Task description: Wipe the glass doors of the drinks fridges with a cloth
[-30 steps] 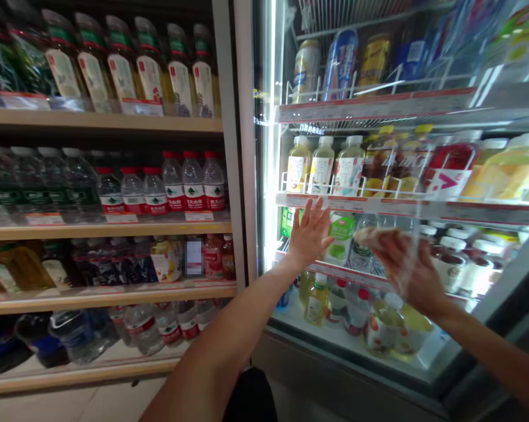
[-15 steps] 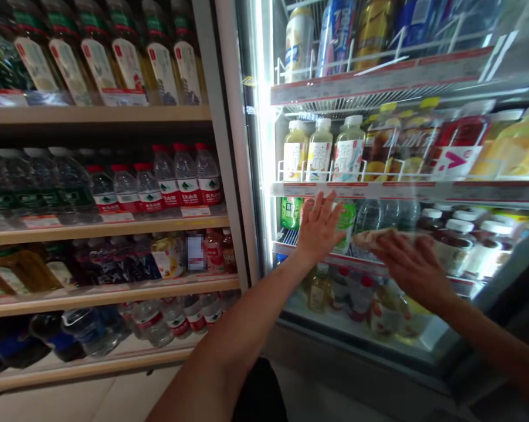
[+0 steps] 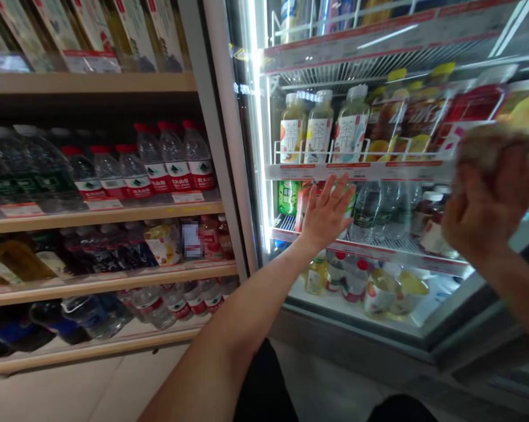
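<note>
A glass cooler door (image 3: 405, 202) stands in front of shelves of cold drinks. My left hand (image 3: 326, 212) rests flat with fingers spread, seemingly against the glass, in front of the lower bottles. Higher up at the right, my right hand (image 3: 480, 217) presses a crumpled beige cloth (image 3: 493, 146) to the door; both are blurred by motion. Behind the glass, tea bottles with white labels (image 3: 319, 132) stand on the middle rack. A green bottle (image 3: 287, 197) shows left of my left hand.
Open wooden shelves (image 3: 115, 214) on the left hold rows of bottled water (image 3: 189, 158) and other drinks. A grey post (image 3: 216, 117) divides them from the cooler. Pale floor tiles (image 3: 92, 387) lie below, and the dark door frame (image 3: 449, 334) runs along the lower right.
My right hand has moved up and to the right with the cloth. My left hand stays spread in about the same place. The view has tilted slightly downward.
</note>
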A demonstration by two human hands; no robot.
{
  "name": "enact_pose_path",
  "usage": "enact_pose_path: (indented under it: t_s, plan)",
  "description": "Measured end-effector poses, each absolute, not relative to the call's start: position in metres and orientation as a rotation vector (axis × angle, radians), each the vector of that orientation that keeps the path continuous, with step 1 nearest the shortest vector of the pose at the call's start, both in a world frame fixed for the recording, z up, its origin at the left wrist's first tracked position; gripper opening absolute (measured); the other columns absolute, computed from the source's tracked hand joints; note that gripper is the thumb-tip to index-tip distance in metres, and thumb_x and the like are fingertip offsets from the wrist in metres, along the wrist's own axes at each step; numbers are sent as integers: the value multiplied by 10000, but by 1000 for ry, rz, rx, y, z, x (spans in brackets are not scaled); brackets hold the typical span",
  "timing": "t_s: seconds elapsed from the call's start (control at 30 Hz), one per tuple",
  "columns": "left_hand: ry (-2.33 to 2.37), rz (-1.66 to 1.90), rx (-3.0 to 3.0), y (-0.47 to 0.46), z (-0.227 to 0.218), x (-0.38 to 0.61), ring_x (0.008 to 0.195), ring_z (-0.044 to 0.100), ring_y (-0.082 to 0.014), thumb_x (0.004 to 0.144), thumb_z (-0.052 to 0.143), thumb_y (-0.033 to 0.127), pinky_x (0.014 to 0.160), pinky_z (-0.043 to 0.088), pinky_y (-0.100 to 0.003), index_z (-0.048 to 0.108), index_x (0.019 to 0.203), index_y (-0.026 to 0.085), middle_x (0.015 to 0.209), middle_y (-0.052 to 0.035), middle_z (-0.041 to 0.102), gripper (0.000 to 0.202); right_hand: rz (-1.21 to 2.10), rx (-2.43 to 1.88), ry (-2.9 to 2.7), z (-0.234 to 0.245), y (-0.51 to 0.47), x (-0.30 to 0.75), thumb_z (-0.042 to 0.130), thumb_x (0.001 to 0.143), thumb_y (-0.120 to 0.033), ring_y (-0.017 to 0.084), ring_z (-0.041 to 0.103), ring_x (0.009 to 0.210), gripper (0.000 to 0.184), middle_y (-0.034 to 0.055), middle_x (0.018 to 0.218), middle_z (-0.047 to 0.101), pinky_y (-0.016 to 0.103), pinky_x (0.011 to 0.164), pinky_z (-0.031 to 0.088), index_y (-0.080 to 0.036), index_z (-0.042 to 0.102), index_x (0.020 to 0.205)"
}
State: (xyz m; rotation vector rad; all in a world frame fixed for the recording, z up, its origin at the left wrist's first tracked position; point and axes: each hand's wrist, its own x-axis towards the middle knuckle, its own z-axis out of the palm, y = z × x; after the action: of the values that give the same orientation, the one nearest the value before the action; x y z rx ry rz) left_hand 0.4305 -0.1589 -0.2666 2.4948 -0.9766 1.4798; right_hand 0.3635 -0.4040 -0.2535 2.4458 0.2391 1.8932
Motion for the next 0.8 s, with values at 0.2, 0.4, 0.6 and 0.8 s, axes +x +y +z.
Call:
enact_pose_path:
  t_s: [0.2, 0.4, 0.6, 0.8]
  plan:
    - [-1024, 1429, 2540, -154, -266, 428, 1411, 77, -245, 856, 485, 422, 1139, 89, -481, 254, 1411, 176, 1509, -87, 225, 649, 1609, 2351, 578, -292, -386, 369, 445, 859, -207, 329, 292, 1337, 494, 102, 1457, 329, 557, 1083, 239, -205, 429, 1353]
    - [-1050, 1434, 2554, -149, -268, 429, 1411, 75, -243, 869, 463, 421, 1143, 81, -472, 265, 1411, 185, 1511, -70, 226, 624, 1773, 2401, 354, -265, -387, 369, 418, 870, -217, 360, 252, 1345, 443, 137, 1475, 277, 568, 1067, 209, -140, 496, 1299]
    - [-1064, 1425, 2600, -143, -280, 429, 1406, 102, -235, 893, 404, 399, 1146, 96, -469, 270, 1418, 196, 1506, -52, 247, 579, 1553, 2382, 599, -306, -387, 366, 428, 861, -201, 313, 326, 1322, 407, 117, 1409, 408, 537, 1080, 232, -181, 545, 1251]
    - [-1118, 1412, 2575, -143, -307, 430, 1403, 117, -263, 867, 462, 372, 1131, 135, -514, 286, 1414, 197, 1503, -69, 251, 601, 1823, 2284, 306, -305, -429, 361, 489, 839, -207, 348, 262, 1348, 460, 133, 1474, 284, 514, 1096, 209, -154, 507, 1296]
